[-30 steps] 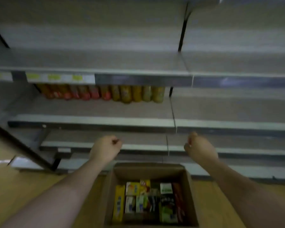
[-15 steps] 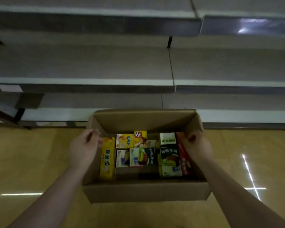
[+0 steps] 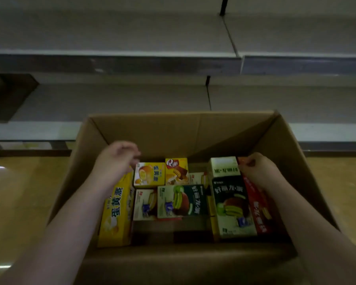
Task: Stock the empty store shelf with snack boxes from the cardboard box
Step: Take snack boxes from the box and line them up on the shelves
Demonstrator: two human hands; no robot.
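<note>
Cardboard box [image 3: 199, 130] is set on the tan floor [image 3: 19, 202], just before the grey store shelf [image 3: 111, 56], whose tiers are seen bare. Snack boxes are packed inside the box. Left hand [image 3: 114, 161] is held over the far end of the long yellow box [image 3: 115, 210] by the box's left wall; fingers blurred, grip cannot be told. Right hand [image 3: 259, 169] is curled on the top end of the red box [image 3: 257, 206] against the right wall. Green boxes [image 3: 232, 204] are wedged between.
</note>
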